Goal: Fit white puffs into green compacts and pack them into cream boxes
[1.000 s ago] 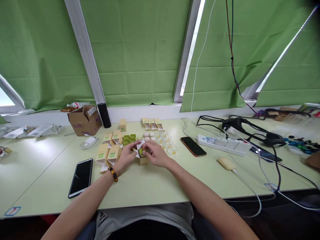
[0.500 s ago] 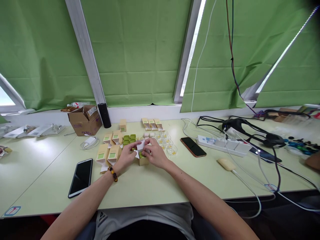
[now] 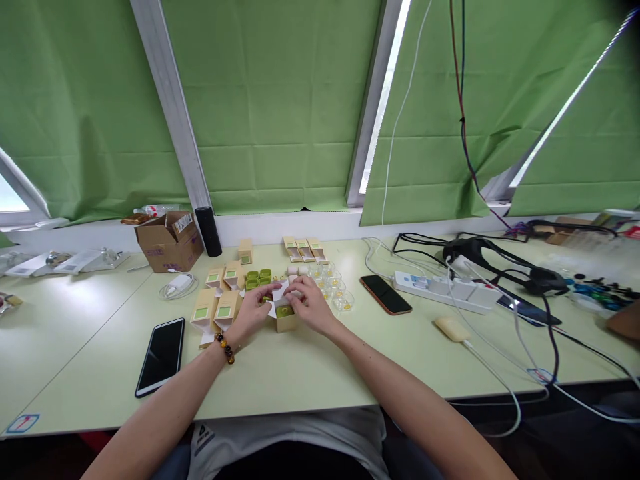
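A small tan cardboard box point(image 3: 286, 323) stands upright on the table between my hands, its white inner flaps raised. Inside its open top sits a green piece point(image 3: 285, 311). From the left, my left hand point(image 3: 254, 309) holds the box's flaps with bent fingers. My right hand point(image 3: 311, 305) pinches the white flap point(image 3: 280, 292) from the other side, its fingertips partly hidden. Just beyond my left hand are several green square cups point(image 3: 259, 275). Clear plastic containers point(image 3: 343, 300) with yellow spots lie past my right hand. Several similar boxes point(image 3: 202, 309) with green windows stand to the left.
Phones lie at the left point(image 3: 161, 357) and right point(image 3: 386, 295). A power strip point(image 3: 443, 291), cables and a cream-coloured charger point(image 3: 453, 329) occupy the right side. At the back stand a brown carton point(image 3: 170, 243), a black cylinder point(image 3: 209, 231) and more small boxes point(image 3: 305, 249).
My right fingers have lifted from the green piece in the box up to the white flap, leaving the piece more exposed. My left hand has hardly moved.
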Tool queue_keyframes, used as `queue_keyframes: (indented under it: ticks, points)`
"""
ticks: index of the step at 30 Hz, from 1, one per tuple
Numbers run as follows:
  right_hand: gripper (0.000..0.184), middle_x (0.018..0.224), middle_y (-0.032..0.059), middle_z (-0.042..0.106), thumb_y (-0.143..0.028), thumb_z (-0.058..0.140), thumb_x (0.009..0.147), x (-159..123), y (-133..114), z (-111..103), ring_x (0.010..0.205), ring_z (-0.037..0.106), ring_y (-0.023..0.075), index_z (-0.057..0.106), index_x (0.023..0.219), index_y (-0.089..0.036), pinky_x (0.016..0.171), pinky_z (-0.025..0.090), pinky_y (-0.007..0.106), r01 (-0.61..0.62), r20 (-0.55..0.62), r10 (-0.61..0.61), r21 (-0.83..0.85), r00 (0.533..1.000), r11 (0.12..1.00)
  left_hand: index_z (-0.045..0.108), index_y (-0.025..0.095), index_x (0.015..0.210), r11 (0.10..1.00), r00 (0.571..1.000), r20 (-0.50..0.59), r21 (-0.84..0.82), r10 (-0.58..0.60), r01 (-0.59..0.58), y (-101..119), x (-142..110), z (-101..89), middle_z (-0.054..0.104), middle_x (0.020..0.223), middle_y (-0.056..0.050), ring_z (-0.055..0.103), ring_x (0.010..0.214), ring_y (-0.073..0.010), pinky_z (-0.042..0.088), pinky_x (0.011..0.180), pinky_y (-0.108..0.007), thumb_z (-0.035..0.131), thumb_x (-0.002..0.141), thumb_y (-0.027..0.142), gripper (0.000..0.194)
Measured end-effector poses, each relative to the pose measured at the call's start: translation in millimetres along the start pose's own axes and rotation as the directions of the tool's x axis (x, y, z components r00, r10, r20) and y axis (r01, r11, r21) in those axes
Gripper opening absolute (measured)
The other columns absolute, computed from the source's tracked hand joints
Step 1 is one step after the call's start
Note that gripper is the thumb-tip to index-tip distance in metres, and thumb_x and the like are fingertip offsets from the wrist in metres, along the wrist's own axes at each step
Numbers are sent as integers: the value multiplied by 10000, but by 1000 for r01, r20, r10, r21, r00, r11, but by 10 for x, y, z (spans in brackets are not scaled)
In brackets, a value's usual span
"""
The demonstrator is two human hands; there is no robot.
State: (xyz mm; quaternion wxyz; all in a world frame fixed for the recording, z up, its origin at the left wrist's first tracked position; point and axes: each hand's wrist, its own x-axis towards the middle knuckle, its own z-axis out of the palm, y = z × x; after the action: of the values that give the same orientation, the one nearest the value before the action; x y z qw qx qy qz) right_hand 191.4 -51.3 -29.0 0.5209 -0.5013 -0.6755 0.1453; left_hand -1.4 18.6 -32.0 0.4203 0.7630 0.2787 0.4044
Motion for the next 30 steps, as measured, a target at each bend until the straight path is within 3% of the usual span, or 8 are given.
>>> queue_keyframes:
  ticks: [5, 9, 13, 19, 23, 26, 30]
  points:
    - [118, 985, 47, 619, -297, 586, 867, 47, 105, 14, 916, 594, 202, 616, 965, -240, 568, 487, 245, -143, -70, 167, 264, 984, 954, 757, 139, 1224, 997, 1000, 8, -68, -28, 29, 33, 6, -13, 765, 1233, -125, 692, 1107, -267, 561, 977, -397, 508, 672, 152, 605]
    - [279, 852, -8, 529, -278, 607, 715, 70, 227, 71, 745, 555, 159, 554, 987, -250, 447, 410, 183, -278, -26, 321, 437, 947, 856, 769, 150, 1161, 991, 999, -13, -125, -38, 36, 68, 3, -20, 764, 1206, -116, 685, 1080, -251, 548, 994, -398, 476, 744, 195, 512]
    - [384, 885, -34, 510, -262, 596, 632, 66, 232, 100, 665, 561, 127, 511, 1006, -255, 401, 368, 177, -342, 20, 389, 517, 921, 784, 707, 155, 1182, 992, 999, 22, -123, -30, 33, 33, 15, -16, 736, 1189, -113, 671, 1055, -230, 530, 970, -375, 500, 734, 165, 493]
    - [420, 927, -47, 490, -274, 617, 641, 24, 154, 121, 623, 544, 103, 504, 1046, -266, 397, 335, 187, -359, 71, 378, 514, 923, 779, 537, 204, 1167, 999, 999, 9, -31, 37, -37, 15, -14, 12, 636, 1109, -64, 608, 1028, -201, 502, 902, -329, 606, 794, 158, 383]
    - [429, 946, -42, 476, -290, 639, 663, 14, 137, 129, 619, 525, 98, 499, 1069, -267, 409, 334, 195, -352, 87, 358, 499, 930, 792, 436, 223, 1225, 998, 999, -33, 56, 42, -40, 36, -43, 28, 549, 1176, -71, 567, 1069, -198, 474, 910, -321, 674, 802, 164, 489]
    - [420, 953, -38, 463, -310, 658, 686, 10, 152, 140, 627, 499, 92, 497, 1071, -264, 436, 344, 198, -328, 82, 332, 484, 940, 811, 422, 229, 1254, 994, 999, -23, 106, 33, -31, 51, -56, 30, 524, 1197, -75, 544, 1103, -204, 453, 929, -326, 668, 803, 148, 520]
    - [409, 967, -29, 464, -339, 699, 730, -6, 196, 167, 655, 488, 99, 497, 1078, -265, 496, 374, 219, -291, 70, 291, 448, 954, 846, 471, 238, 1202, 988, 999, 8, 147, 43, -44, 76, -67, 29, 550, 1162, -52, 542, 1092, -206, 439, 951, -336, 612, 818, 127, 424]
